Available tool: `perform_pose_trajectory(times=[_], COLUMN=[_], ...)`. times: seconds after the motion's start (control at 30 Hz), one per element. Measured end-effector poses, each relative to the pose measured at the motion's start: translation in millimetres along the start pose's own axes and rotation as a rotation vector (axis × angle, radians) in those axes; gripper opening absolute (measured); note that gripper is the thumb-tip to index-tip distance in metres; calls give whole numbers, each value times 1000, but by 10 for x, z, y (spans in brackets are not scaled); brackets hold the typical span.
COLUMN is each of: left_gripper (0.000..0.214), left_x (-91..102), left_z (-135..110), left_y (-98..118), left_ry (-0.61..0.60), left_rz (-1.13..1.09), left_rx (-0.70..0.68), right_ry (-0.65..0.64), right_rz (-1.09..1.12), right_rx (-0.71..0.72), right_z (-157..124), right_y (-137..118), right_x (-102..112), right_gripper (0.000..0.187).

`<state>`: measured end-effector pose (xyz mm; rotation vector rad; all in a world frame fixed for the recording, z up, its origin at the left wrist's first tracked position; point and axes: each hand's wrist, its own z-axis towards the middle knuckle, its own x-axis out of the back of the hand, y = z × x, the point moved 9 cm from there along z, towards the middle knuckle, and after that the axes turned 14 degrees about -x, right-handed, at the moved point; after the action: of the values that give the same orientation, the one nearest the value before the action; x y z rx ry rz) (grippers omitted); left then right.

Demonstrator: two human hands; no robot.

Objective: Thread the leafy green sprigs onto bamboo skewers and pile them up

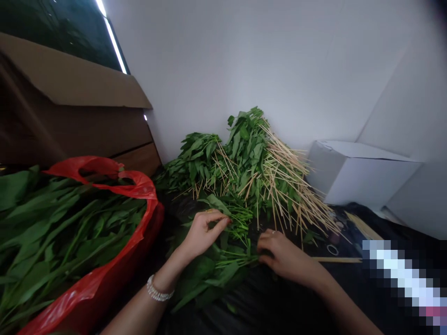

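Head camera: on the black sheet (pixel 265 302), the left hand (pixel 204 232) pinches a leafy bunch (pixel 237 223). The right hand (pixel 281 255) seems closed on one skewer (pixel 337 259) at the stems. A crooked push could prick a finger or split stems. One red bag (pixel 139 190) and one white box (pixel 352 179); the skewered pile (pixel 251 158) is past counting.

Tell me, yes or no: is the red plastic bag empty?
No, the red plastic bag is filled with long green leaves.
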<state>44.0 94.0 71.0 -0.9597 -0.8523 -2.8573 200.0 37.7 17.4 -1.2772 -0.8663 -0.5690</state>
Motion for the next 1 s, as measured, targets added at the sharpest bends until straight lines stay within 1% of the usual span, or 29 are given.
perform_pose_trajectory(times=[0.1, 0.2, 0.27, 0.37, 0.43, 0.53, 0.57, 0.63, 0.73, 0.83, 1.0], left_gripper=[25, 20, 15, 7, 5, 3, 3, 5, 6, 7, 12], left_x=[113, 315, 448, 568, 607, 633, 616, 534, 339, 186, 60], left_z=[-28, -63, -90, -107, -111, -127, -126, -107, -61, -35, -17], left_y=[9, 63, 110, 184, 234, 331, 374, 469, 572, 607, 616], left_ry=[85, 252, 355, 427, 445, 467, 455, 389, 212, 64, -51], left_rz=[1, 32, 70, 131, 174, 270, 301, 350, 405, 463, 531], left_rx=[24, 20, 7, -35, -74, -143, -174, -249, -324, -336, -331], right_ry=[114, 199, 283, 389, 397, 366, 356, 346, 345, 352, 368], right_rz=[159, 366, 458, 534, 563, 604, 617, 648, 678, 660, 613], right_rx=[-49, -125, -183, -208, -200, -207, -207, -194, -167, -159, -130], right_z=[21, 35, 35, 28, 34, 43, 43, 39, 32, 24, -6], right_y=[3, 87, 184, 272, 274, 256, 246, 227, 205, 185, 119], right_x=[103, 211, 276, 335, 324, 267, 249, 225, 209, 212, 243], right_gripper=[14, 18, 21, 23, 24, 24, 24, 22, 20, 18, 17])
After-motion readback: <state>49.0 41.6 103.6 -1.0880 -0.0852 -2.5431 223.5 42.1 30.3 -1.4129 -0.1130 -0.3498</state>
